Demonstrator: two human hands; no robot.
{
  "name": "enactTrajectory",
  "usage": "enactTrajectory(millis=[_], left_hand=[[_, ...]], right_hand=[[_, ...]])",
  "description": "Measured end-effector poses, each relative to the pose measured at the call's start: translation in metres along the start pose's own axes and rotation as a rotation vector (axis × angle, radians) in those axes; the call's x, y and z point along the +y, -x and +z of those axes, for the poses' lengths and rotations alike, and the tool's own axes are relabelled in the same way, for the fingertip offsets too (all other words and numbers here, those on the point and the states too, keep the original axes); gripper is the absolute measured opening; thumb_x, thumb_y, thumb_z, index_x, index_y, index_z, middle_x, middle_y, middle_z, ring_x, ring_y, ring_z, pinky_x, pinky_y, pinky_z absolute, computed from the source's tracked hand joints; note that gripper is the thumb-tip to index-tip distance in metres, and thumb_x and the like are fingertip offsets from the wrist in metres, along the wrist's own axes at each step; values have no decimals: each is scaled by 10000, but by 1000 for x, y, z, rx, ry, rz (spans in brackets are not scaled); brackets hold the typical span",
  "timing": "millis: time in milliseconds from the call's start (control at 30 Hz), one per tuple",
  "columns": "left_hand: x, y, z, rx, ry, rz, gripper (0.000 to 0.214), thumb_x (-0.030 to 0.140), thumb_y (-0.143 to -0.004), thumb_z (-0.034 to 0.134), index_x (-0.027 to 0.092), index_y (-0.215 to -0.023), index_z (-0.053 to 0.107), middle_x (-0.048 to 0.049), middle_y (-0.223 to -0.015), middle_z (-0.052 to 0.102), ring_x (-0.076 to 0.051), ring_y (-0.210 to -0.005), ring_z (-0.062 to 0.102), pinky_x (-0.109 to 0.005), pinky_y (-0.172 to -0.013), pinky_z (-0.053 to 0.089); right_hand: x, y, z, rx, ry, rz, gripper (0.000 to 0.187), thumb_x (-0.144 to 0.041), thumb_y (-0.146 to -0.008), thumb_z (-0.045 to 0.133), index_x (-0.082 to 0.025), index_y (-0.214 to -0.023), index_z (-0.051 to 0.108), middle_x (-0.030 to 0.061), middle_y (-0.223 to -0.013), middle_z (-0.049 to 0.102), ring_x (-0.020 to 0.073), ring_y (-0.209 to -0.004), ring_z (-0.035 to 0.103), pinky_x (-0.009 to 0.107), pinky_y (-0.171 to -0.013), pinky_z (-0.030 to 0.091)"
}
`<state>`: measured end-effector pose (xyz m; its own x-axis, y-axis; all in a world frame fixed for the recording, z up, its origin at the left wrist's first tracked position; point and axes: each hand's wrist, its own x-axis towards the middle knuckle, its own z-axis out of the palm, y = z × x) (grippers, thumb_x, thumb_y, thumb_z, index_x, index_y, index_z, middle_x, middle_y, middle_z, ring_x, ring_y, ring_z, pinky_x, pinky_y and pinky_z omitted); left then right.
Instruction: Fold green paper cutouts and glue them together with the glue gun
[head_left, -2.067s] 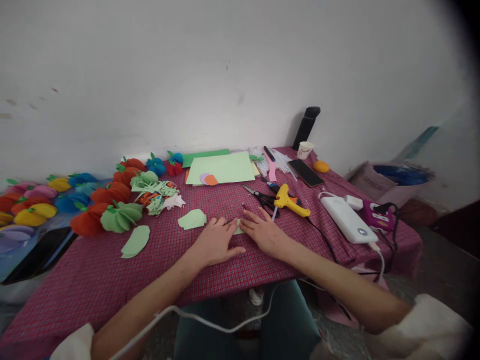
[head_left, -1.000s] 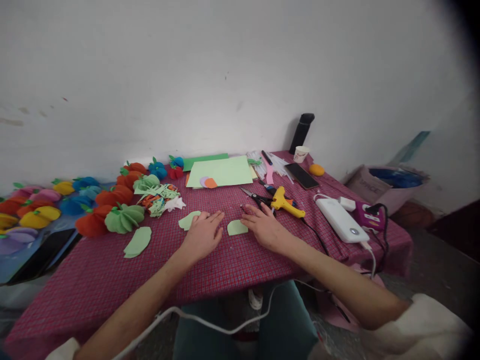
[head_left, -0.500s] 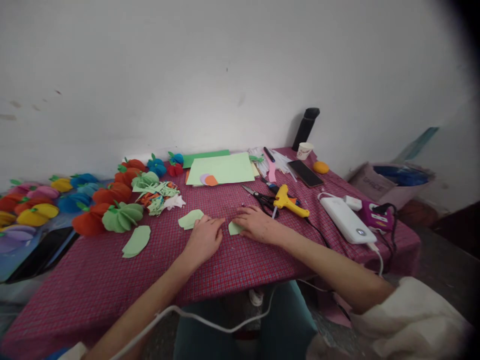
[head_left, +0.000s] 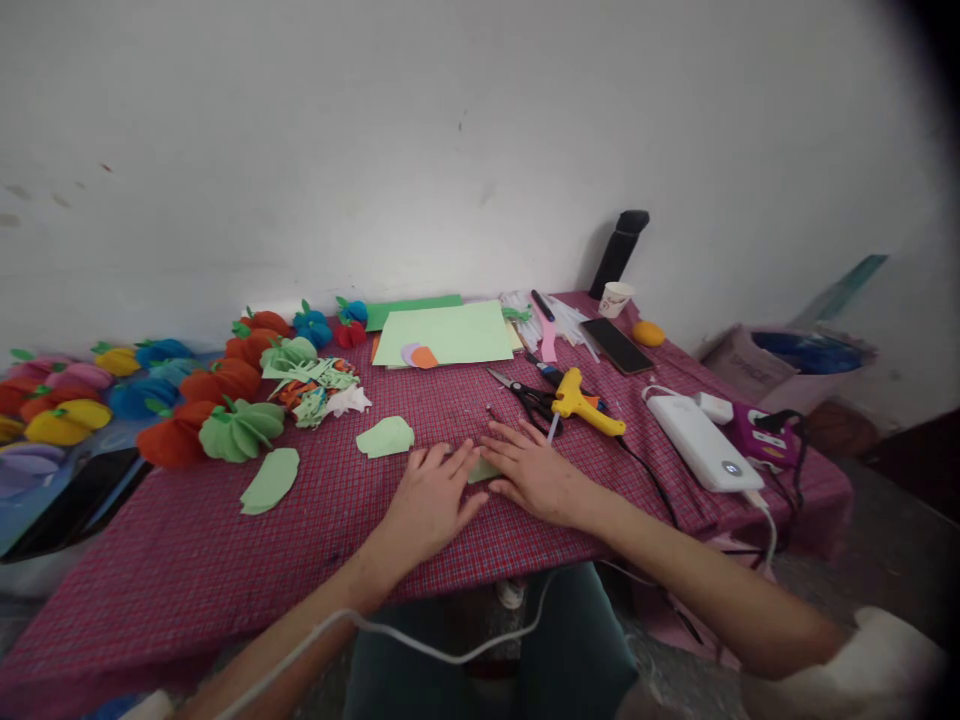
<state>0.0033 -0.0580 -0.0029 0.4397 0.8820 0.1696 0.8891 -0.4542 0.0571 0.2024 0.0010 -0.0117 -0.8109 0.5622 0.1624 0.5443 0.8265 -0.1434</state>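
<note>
Under the fingers of both hands lies a small light green paper piece (head_left: 481,471), mostly covered, flat on the checked tablecloth (head_left: 315,560). My left hand (head_left: 431,502) rests palm down with fingers stretched out, its fingertips at the piece's left edge. My right hand (head_left: 536,475) is spread flat, fingertips over the piece's right side. A stack of light green paper cutouts (head_left: 386,437) sits just left of my left hand, and another green cutout stack (head_left: 270,482) lies farther left. Beyond my right hand are a yellow glue gun (head_left: 579,402) and black-handled scissors (head_left: 529,398).
Finished paper pumpkins (head_left: 241,430) in several colours crowd the left side. Paper scraps (head_left: 319,390) and green sheets (head_left: 450,335) lie at the back. To the right are a phone (head_left: 616,345), a paper cup (head_left: 615,299), a black bottle (head_left: 619,253) and a white power bank (head_left: 703,440).
My left hand has moved right, away from the cutout stack, to the small green piece. My right hand has shifted slightly right and toward me, its fingers more spread.
</note>
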Motion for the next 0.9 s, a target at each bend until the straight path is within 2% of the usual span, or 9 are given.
enactTrajectory(millis=[100, 200, 433, 700, 800, 900], left_hand=[[8, 3, 6, -35, -3, 42, 669, 617, -852, 318, 187, -1360, 386, -86, -1394, 443, -291, -1198, 374, -464, -967, 268], [8, 6, 10, -50, -7, 53, 744, 681, -815, 303, 183, -1362, 382, -102, -1401, 430, -306, -1216, 364, -475, -979, 245], [8, 7, 7, -71, -7, 63, 791, 708, -792, 308, 153, -1347, 397, -121, -1399, 427, -311, -1200, 378, -454, -977, 248], [6, 8, 8, -82, -23, 63, 796, 713, -789, 309, 168, -1365, 376, -117, -1421, 398, -314, -1225, 360, -460, -979, 243], [5, 8, 8, -78, -21, 73, 796, 715, -790, 302, 170, -1364, 381, -113, -1420, 401, -318, -1233, 353, -463, -987, 233], [5, 10, 5, -76, -23, 68, 817, 723, -784, 299, 163, -1377, 362, -105, -1423, 399, -319, -1228, 357, -471, -982, 243]], right_hand=[[-6, 12, 8, -18, 7, 10, 608, -507, -887, 415, -157, -1382, 369, 107, -1420, 408, 243, -1376, 176, 519, -1100, 113], [-8, 17, 10, -37, 3, 9, 696, -571, -865, 406, -140, -1405, 325, 117, -1452, 353, 246, -1380, 160, 509, -1103, 122], [-5, 4, -5, -26, -63, 10, 511, -461, -937, 323, -189, -1360, 413, 78, -1393, 452, 221, -1371, 198, 505, -1107, 92], [-4, 8, -1, -10, -42, 10, 600, -554, -897, 352, -159, -1339, 440, 101, -1366, 481, 245, -1370, 196, 525, -1102, 58], [-1, 12, -8, 28, -32, 13, 516, -492, -913, 367, -183, -1313, 472, 93, -1356, 493, 235, -1366, 206, 516, -1100, 95], [15, 17, -18, 163, 1, 120, 439, -356, -916, 404, -173, -1309, 468, 95, -1355, 487, 221, -1324, 288, 466, -1088, 201]])
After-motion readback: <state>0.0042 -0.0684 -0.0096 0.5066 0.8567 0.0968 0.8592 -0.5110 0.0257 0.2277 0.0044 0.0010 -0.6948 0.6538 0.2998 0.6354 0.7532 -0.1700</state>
